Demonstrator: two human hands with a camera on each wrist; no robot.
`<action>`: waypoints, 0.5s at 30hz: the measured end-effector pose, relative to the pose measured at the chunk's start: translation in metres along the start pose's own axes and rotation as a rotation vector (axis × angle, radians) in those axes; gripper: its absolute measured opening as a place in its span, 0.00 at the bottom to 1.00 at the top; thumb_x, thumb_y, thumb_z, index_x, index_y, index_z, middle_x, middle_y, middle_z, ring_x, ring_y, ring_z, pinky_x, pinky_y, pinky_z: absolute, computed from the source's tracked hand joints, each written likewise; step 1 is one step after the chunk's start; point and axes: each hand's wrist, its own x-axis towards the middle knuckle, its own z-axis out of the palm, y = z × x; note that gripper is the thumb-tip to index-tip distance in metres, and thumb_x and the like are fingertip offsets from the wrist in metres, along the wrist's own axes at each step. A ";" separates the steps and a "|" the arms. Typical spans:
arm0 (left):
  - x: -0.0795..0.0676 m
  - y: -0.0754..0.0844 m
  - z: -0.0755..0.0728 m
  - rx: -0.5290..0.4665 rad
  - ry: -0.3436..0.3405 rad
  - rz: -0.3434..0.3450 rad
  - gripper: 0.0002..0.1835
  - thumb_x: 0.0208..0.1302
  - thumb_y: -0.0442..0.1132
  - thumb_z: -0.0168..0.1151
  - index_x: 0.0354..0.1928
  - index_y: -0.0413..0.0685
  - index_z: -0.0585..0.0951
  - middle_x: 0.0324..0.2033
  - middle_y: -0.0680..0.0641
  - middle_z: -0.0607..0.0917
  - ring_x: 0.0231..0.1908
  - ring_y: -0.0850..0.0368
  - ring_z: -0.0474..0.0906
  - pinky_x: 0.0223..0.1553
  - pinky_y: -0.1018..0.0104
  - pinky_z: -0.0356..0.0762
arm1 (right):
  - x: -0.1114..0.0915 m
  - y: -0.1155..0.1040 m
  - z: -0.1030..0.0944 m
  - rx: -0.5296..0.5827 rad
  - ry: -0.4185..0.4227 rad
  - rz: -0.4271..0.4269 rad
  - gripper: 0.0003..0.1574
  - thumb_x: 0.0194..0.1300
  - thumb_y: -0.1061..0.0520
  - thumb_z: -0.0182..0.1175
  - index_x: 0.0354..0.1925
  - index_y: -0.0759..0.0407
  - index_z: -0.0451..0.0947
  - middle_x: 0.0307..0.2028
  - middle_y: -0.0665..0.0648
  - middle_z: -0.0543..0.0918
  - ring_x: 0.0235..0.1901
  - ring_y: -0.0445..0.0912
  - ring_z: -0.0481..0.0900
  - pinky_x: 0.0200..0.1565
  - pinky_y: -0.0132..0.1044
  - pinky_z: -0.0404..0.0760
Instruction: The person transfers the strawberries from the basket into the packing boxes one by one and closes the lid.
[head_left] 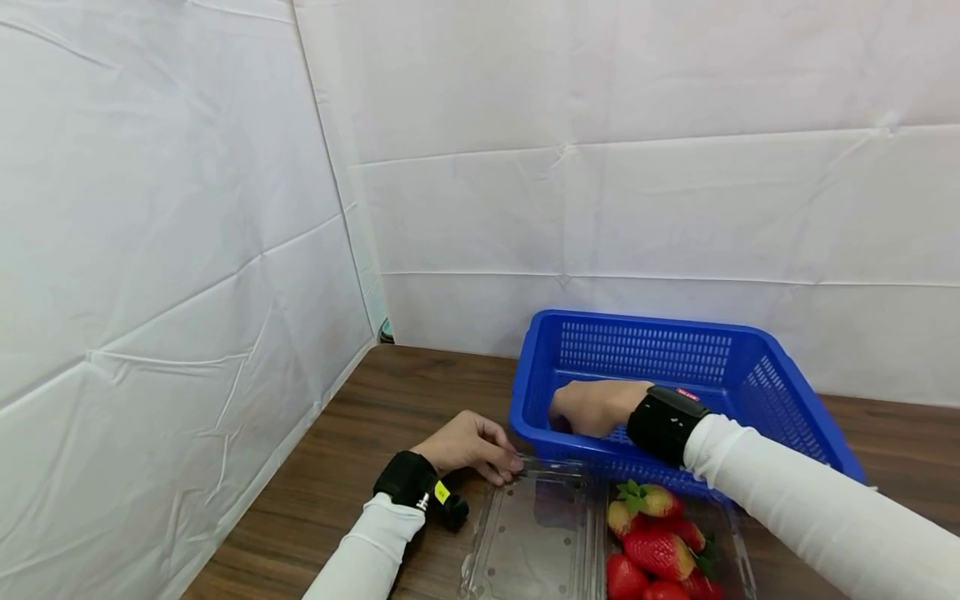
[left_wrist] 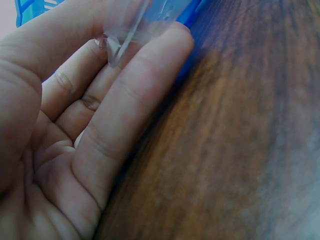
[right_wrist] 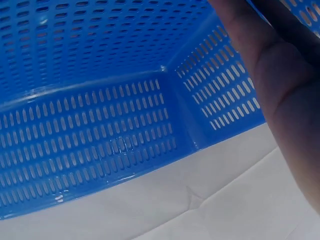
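My left hand (head_left: 467,444) pinches the far left corner of a clear plastic clamshell's lid (head_left: 528,533) between thumb and fingers. In the left wrist view, the clear plastic edge (left_wrist: 116,47) lies between the fingertips. Red strawberries (head_left: 660,550), some with pale tips and green leaves, fill the clamshell's other half, to the right of the lid. My right hand (head_left: 596,407) reaches down into the blue plastic basket (head_left: 645,323) near its left front corner. Its fingertips are hidden in the head view, and in the right wrist view only part of the hand shows, so their grip is unclear.
The slotted basket stands behind the clamshell on a brown wood-grain table (head_left: 427,375). White cloth sheets (head_left: 480,217) hang behind the table and along its left side. My right forearm crosses over the basket's front rim.
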 end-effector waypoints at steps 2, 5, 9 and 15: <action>0.000 0.000 0.000 0.002 -0.002 -0.001 0.07 0.55 0.30 0.68 0.34 0.32 0.84 0.32 0.39 0.88 0.29 0.52 0.84 0.30 0.64 0.87 | 0.000 0.001 0.000 -0.002 -0.002 -0.002 0.14 0.64 0.64 0.59 0.27 0.45 0.80 0.21 0.44 0.78 0.22 0.38 0.73 0.28 0.32 0.78; 0.000 0.000 -0.001 0.006 -0.001 -0.001 0.07 0.55 0.31 0.69 0.34 0.32 0.84 0.32 0.39 0.88 0.29 0.52 0.84 0.31 0.64 0.87 | 0.001 0.002 -0.001 -0.003 -0.001 -0.010 0.15 0.63 0.65 0.59 0.28 0.45 0.80 0.23 0.44 0.79 0.24 0.39 0.74 0.31 0.34 0.80; 0.000 -0.001 -0.001 0.010 0.000 0.006 0.07 0.55 0.30 0.68 0.34 0.31 0.84 0.32 0.39 0.88 0.29 0.52 0.84 0.31 0.64 0.87 | -0.001 0.003 -0.002 0.011 0.008 -0.032 0.17 0.62 0.68 0.58 0.32 0.44 0.82 0.26 0.43 0.80 0.27 0.40 0.75 0.36 0.36 0.81; 0.001 -0.002 -0.001 0.007 -0.009 0.005 0.07 0.55 0.30 0.68 0.34 0.31 0.84 0.32 0.39 0.88 0.29 0.53 0.84 0.31 0.65 0.87 | -0.006 0.007 -0.003 0.049 0.026 -0.051 0.19 0.59 0.70 0.58 0.38 0.46 0.84 0.32 0.43 0.82 0.32 0.40 0.76 0.43 0.40 0.84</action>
